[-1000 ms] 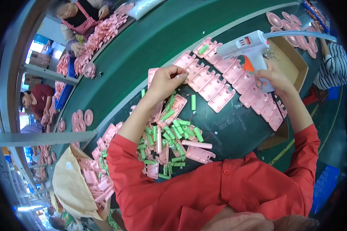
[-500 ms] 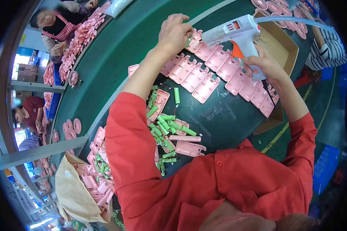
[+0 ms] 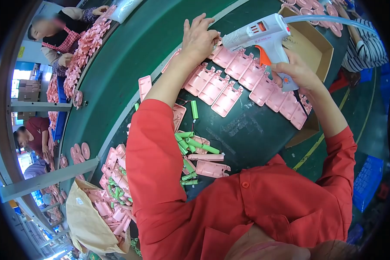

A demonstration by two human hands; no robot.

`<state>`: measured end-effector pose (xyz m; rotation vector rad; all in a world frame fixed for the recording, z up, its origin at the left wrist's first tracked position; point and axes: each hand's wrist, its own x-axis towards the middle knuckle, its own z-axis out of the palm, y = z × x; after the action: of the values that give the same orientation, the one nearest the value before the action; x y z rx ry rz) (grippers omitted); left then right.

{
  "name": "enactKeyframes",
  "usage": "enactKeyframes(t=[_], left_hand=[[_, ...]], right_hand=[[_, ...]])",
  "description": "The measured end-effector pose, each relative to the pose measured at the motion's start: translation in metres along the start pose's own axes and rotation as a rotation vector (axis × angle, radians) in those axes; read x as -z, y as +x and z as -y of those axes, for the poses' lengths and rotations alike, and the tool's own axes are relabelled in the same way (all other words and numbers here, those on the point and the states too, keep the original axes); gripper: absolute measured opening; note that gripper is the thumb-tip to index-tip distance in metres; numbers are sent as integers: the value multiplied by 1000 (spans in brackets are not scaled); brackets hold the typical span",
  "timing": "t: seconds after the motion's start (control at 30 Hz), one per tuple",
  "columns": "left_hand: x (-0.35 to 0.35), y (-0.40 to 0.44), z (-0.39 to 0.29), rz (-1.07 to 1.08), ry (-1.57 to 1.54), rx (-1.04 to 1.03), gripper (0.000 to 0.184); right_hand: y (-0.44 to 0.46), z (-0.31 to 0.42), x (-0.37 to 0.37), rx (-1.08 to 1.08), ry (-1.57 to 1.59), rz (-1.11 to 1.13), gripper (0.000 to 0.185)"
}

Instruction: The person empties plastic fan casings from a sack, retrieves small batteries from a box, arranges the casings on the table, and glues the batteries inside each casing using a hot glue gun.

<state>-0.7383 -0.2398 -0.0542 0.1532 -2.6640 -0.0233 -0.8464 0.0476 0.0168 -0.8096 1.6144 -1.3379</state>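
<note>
My right hand (image 3: 297,71) is wrapped round the handle of a white and orange glue gun (image 3: 260,32), whose nozzle points left toward my left hand. My left hand (image 3: 199,41) is at the far end of the row of pink plastic shells (image 3: 239,66), thumb and forefinger pinched together at the nozzle; what they hold is too small to make out. A shorter row of pink shells (image 3: 212,89) lies nearer to me. Green cylinders with thin wires (image 3: 194,109) lie beside and below my left forearm, among more pink parts (image 3: 212,169).
A cardboard box (image 3: 320,47) stands behind my right hand. Round pink grilles (image 3: 329,17) lie at the top right. A paper sack of pink parts (image 3: 84,216) is at lower left. Co-workers (image 3: 69,39) sit across the green belt (image 3: 130,60); another person in stripes (image 3: 366,47) is at right.
My left hand has moved from the shorter row up to the far end of the longer row, by the nozzle. The glue gun has shifted up and left in view.
</note>
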Motion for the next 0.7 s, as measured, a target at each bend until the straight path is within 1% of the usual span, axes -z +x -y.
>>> enactKeyframes(t=[0.1,0.13,0.2,0.27,0.33,0.37,0.43,0.47,0.53,0.7], left_hand=[[12,-3,1,48,-24,11,18],[19,-6,1,48,-24,12,18],[38,-17,2,-21,-52,45,22],[62,-34,1,-62,14,23,22],[83,-53,-1,-12,-182,82,19],[92,-64,-4,-20,-181,84,19],[108,-87,-13,139,-221,185,14],[115,-96,-18,138,-220,188,14],[126,-113,-27,295,-251,199,11],[131,-139,-57,338,-207,182,9]], right_hand=[[1,0,1,13,-37,-6,28],[1,0,1,2,-5,-16,28],[3,0,0,-8,29,-22,28],[7,0,-1,-22,26,-31,28],[10,1,-5,-12,1,-12,28],[11,2,-6,-6,-19,0,28],[13,5,-10,-2,-38,-1,27],[15,5,-13,4,-50,-4,27],[20,2,-13,-6,-52,-2,27],[27,1,-16,-9,-89,-6,26]])
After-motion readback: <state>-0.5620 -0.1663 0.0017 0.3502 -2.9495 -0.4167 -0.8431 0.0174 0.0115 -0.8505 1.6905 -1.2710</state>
